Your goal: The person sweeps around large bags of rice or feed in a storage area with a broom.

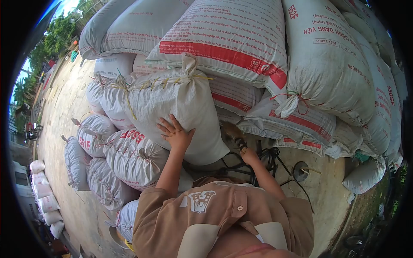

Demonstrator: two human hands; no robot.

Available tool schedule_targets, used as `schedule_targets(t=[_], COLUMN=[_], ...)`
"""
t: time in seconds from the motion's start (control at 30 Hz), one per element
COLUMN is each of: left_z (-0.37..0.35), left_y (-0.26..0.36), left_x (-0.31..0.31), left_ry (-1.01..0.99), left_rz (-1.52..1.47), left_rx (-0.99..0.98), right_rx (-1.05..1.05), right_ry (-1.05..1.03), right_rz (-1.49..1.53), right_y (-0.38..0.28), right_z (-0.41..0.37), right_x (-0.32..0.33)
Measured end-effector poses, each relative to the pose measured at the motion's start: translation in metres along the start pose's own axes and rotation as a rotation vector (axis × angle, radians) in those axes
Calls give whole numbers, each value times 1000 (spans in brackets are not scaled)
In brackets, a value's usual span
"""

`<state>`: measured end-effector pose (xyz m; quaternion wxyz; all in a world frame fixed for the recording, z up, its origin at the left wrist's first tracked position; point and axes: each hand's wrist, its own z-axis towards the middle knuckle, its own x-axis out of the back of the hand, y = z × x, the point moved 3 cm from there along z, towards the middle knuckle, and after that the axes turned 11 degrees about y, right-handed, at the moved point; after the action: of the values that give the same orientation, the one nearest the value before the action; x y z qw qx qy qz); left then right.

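Note:
My left hand [175,135] lies on the side of a full white woven sack [172,99], its fingers spread. The sack leans against the pile, its stitched top edge up and yellow thread hanging from the seam. Low to the right of the sack, my right hand [248,155] is closed round the near end of a brown, bristly, brush-like thing [232,130] with dark bands. Its far end reaches toward the sack's lower right side. Behind my right hand stands a tangle of black metal bars [272,161].
Large printed sacks [223,34] are stacked high in front and to the right [327,64]. Smaller tied sacks [135,157] lie at the left. A round metal disc with a rod [300,171] is on the concrete floor [64,129]. More sacks [47,198] line the far left.

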<state>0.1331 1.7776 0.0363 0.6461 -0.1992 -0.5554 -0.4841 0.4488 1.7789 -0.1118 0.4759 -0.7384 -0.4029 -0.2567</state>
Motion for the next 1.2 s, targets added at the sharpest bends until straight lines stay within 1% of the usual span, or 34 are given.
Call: schedule_targets(t=[0.03, 0.07, 0.1, 0.17, 0.2, 0.27, 0.3, 0.37, 0.4, 0.47, 0.5, 0.57, 0.63, 0.7, 0.73, 0.77, 0.8, 0.83, 0.9, 0.97, 1.0, 1.03, 1.1, 1.13, 1.2], left_z=[-1, -3, -4, -3, -2, -2, -2, -2, -2, -1, -2, -1, -1, -1, -1, -1, -1, -1, -1, -2, -3, -2, -1, -1, -2], left_y=[0, -3, -4, -3, -1, -1, 2, 1, 0, 1, 1, 3, 4, 5, 4, 3, 3, 4, 6, 6, 6, 5, 5, 6, 6], left_x=[0, 0, 1, 1, 0, 2, 3, 5, 2, 4, 5, 4, 6, 5, 4, 3, 3, 4, 5, 2, 2, 3, 1, 3, 3], left_ry=[0, -6, -8, 30, 16, 5, 2, -18, -9, -19, -31, -13, 3, -7, -2, 6, 2, 1, -9, 6, 16, 26, 22, 10, -1], left_rz=[-2, 2, -2, -19, -30, 9, -7, 1, 18, 10, 11, 7, 43, 50, 69, 87, 97, 92, 110, 101, 109, 120, 131, 135, 139], left_rx=[11, 16, 1, 4, -12, 23, 17, 29, 19, 20, 33, -16, -1, -25, -17, -7, -4, -24, 18, -13, -18, -21, -27, -18, -9], right_rx=[110, -27, -37, -139, -161, 62, 54, -25, -29, 69, 55, 426, 246, 195, 180, 58, -64, -74, -316, -238, -212, -186, -177, -178, 262], right_ry=[-27, -326, -320, -188, -180, 87, 101, 75, 92, 124, 144, 608, 622, 981, 1002, 1053, 1100, 1118, 1084, 1081, 1037, 990, 768, 773, 950], right_rz=[-217, -255, -246, -45, -40, 159, 152, 363, 367, 534, 543, 623, 923, 924, 927, 994, 1059, 1062, 975, 953, 977, 1002, 1016, 1018, 566], right_y=[-2, 10, 14, 36, 44, 51, 41, -2, -10, -20, -22, -32, -24, -14, -3, 13, 26, 29, 34, 6, -4, -10, -14, -8, -7], right_z=[-14, -25, -33, -50, -53, -51, -56, -87, -99, -125, -138, -172, -206, -223, -222, -220, -218, -214, -200, -191, -185, -182, -189, -193, -203], right_x=[-3, -2, -1, 4, 11, 36, 60, 127, 150, 188, 200, 236, 268, 295, 303, 311, 313, 309, 289, 262, 244, 230, 212, 207, 211])
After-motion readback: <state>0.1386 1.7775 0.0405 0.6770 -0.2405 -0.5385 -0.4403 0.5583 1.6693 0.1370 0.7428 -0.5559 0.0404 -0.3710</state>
